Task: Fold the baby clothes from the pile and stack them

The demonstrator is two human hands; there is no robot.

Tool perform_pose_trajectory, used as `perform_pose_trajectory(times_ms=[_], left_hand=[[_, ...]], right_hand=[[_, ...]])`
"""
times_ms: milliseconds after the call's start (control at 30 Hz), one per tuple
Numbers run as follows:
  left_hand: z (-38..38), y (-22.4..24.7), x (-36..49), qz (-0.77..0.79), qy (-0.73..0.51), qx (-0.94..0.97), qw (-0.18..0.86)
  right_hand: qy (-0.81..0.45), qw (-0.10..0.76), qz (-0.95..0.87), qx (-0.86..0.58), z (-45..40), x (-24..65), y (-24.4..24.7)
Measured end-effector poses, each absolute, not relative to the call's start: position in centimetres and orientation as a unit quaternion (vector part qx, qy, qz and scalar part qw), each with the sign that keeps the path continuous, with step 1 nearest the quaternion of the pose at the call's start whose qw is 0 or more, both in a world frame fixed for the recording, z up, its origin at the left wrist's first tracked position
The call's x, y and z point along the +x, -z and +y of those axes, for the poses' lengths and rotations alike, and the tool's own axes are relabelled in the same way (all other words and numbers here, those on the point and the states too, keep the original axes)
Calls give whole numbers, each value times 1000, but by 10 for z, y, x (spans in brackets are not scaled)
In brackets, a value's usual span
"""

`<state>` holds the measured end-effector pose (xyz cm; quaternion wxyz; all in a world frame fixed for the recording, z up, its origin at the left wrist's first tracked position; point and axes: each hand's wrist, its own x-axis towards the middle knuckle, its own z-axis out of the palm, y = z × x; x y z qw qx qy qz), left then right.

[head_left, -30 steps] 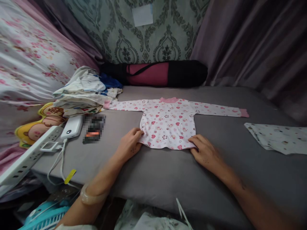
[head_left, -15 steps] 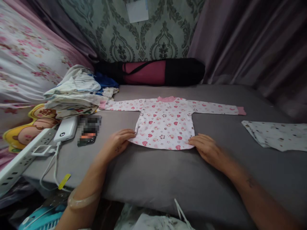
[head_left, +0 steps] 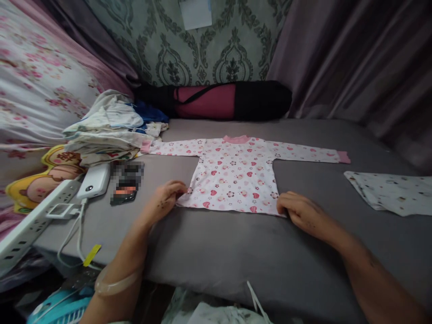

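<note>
Two corners of the near hem are in our grasp, the left hand (head_left: pixel 168 198) pinching one and the right hand (head_left: pixel 299 210) curled tightly around the other. The white fabric long-sleeved shirt with pink and red hearts and pink trim (head_left: pixel 236 173) lies mid-scene on the smooth grey cloth bed surface (head_left: pixel 216 245). As we judge it, the spreading is mostly done: both sleeves reach out left and right, and the collar lies far. Only the hem corners, under our fingers, seem left to settle; we see no fold across the body.
</note>
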<state>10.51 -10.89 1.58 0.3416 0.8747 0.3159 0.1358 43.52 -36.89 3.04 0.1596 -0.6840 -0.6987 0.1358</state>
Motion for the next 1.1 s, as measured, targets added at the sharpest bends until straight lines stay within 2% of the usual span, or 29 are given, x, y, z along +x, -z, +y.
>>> perform_pose_trajectory(times_ms=[100, 200, 433, 633, 867, 967, 1100], left_hand=[[-106, -19, 117, 431, -141, 807, 377], [-105, -24, 138, 489, -108, 800, 330], [-100, -15, 165, 472, -103, 838, 254], [-95, -6, 160, 482, -105, 810, 317], [-100, -12, 157, 497, -145, 815, 261], [-99, -8, 157, 495, -161, 804, 288], [-98, -6, 157, 514, -147, 756, 377]], right_hand=[[-134, 158, -694, -689, -357, 435, -41], [-102, 176, -702, -683, -333, 427, -38], [-123, 79, -679, -719, -283, 406, -4], [-63, 80, -606, -789, -261, 433, 11], [-19, 81, -545, -834, -250, 460, 17], [-8, 69, -578, -813, -261, 452, 15], [-19, 68, -651, -756, -283, 433, 11]])
